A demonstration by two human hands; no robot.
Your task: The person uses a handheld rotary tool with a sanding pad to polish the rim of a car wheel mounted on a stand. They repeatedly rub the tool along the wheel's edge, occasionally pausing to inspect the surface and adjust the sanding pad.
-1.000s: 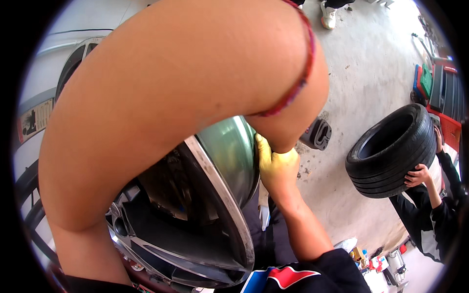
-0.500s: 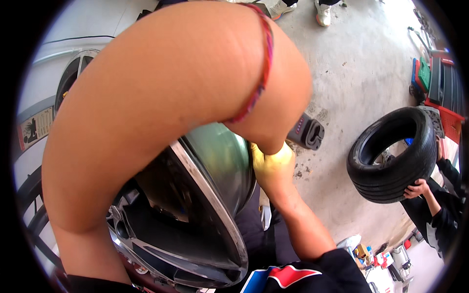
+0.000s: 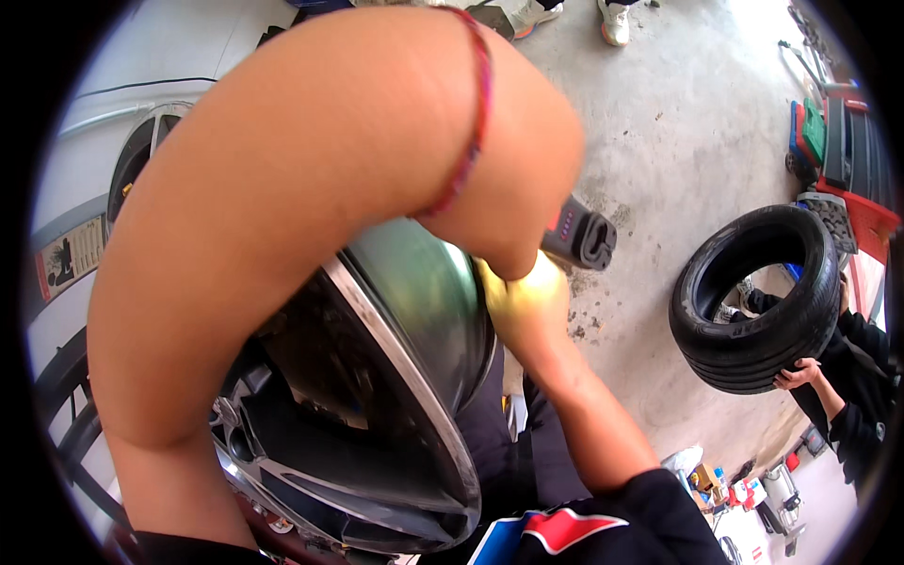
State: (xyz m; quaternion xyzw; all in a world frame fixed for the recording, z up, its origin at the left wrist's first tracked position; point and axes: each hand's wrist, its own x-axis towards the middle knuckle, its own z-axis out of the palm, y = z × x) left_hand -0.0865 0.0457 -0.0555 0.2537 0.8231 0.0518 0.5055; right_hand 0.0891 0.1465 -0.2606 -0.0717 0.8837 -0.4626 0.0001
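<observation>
My left arm arches over an alloy wheel, a braided red bracelet round its wrist. Curled over a cordless power tool, my left hand hides most of it; only the dark battery end with small red lights sticks out to the right. Below it, against the wheel's outer side, is my right hand, lit bright yellow. It looks closed, but its fingertips and whatever they hold are hidden. The wheel has no tyre on it and stands tilted, its spokes toward the lower left and its barrel shining greenish.
At the right another person holds a black tyre with both hands. Behind it are red and black bins. Another person's shoes show at the top. Another wheel is at the far left. Boxes lie at lower right.
My left hand and the power tool have shifted slightly up and left, as has the wheel in view. The other person's tyre has barely moved.
</observation>
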